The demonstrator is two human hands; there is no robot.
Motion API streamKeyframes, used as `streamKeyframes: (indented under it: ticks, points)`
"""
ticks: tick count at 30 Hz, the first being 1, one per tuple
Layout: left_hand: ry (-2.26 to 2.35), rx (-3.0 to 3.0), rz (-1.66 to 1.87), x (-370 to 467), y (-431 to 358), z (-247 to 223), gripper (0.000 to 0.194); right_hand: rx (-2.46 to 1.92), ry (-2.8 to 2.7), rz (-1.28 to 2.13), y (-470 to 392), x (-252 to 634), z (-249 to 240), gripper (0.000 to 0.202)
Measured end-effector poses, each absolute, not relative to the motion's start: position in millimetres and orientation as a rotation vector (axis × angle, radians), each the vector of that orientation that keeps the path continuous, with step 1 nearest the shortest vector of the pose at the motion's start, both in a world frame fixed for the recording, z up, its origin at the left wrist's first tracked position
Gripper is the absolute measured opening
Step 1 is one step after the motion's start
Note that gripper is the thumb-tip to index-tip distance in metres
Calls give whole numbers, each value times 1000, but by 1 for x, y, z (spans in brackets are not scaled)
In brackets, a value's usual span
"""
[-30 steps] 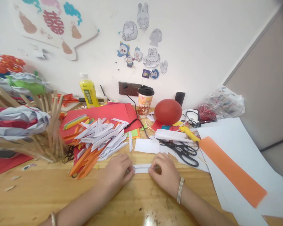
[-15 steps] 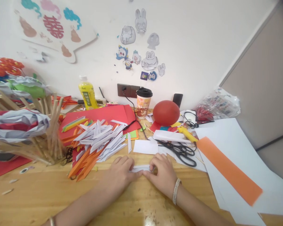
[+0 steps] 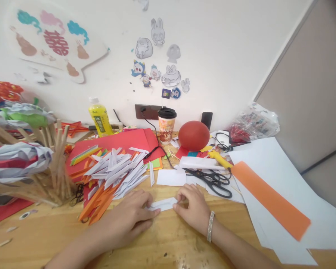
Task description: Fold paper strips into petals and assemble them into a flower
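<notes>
A narrow strip of white paper [image 3: 164,204] lies low over the wooden table, held at both ends. My left hand [image 3: 136,213] pinches its left end between thumb and fingers. At the right end, the thumb and fingertips of my right hand [image 3: 192,204] are closed on the paper; a beaded bracelet circles that wrist. Just beyond the hands lies a flat white paper rectangle [image 3: 171,177]. A heap of folded white paper pieces [image 3: 120,170] sits beyond my left hand, with folded orange pieces [image 3: 96,209] under and beside it.
Black-handled scissors [image 3: 212,181] and a yellow glue gun [image 3: 220,158] lie right of centre. An orange strip [image 3: 271,200] rests on large white sheets [image 3: 285,164]. Behind stand a lidded cup [image 3: 166,127], a red balloon [image 3: 194,135] and a yellow bottle [image 3: 100,117]. Wooden sticks [image 3: 57,164] crowd the left.
My left hand has moved left and slightly down along the strip, so the hands are farther apart and more paper shows between them. The view has shifted slightly.
</notes>
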State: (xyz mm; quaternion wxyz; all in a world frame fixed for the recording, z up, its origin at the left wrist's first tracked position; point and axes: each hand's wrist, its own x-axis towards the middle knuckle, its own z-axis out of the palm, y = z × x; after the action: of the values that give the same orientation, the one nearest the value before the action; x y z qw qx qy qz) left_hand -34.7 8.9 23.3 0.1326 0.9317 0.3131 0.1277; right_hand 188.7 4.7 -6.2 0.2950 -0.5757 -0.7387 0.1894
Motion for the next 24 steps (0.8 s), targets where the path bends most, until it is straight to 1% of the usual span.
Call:
streamKeyframes:
  ticks: [2,5,11,15,17,19,24]
  points:
    - [877,2709,347,-34,8,22,21,-1533,-1959,504,5,189,-7,17]
    - [827,2723,322,-34,9,19,27,-1559,-1962,495,5,189,-7,21]
    - [887,2761,318,-39,10,25,18,-1586,-1975,503,7,189,-4,21]
    - [883,2778,349,-42,11,30,17,-1566,-1987,506,5,189,-4,19]
    - [855,2811,429,-41,11,29,18,-1494,-2036,490,4,191,-4,18]
    - [797,2862,540,-39,11,26,20,-1352,-2146,418,3,193,-5,19]
    - [712,2986,736,-30,9,11,22,-967,-2438,6,5,198,-7,8]
